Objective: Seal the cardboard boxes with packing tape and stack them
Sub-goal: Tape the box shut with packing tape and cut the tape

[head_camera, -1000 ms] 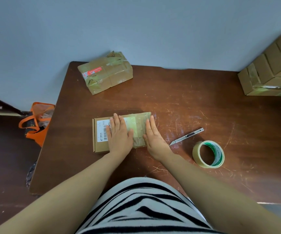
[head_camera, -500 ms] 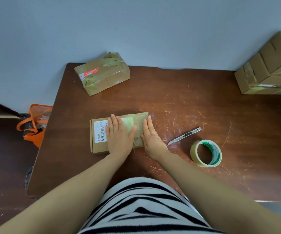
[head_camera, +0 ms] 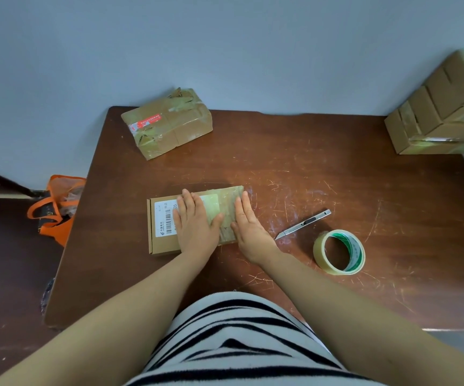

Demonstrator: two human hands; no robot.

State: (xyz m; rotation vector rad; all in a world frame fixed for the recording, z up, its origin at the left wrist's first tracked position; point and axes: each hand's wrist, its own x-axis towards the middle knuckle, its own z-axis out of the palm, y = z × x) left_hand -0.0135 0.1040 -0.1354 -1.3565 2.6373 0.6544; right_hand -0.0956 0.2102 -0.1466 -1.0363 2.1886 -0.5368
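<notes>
We pressed the left hand flat on the box, fingers straight. The right hand, also flat and open, lay along its right edge.

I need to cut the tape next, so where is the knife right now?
In the head view the knife lies on the table, just right of the right hand and slightly beyond and left of the tape roll.

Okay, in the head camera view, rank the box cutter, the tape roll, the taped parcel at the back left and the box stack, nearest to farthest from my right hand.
From the right hand:
1. box cutter, just to its right.
2. tape roll, farther right and toward the front.
3. taped parcel, back left corner.
4. box stack, far back right.
</notes>
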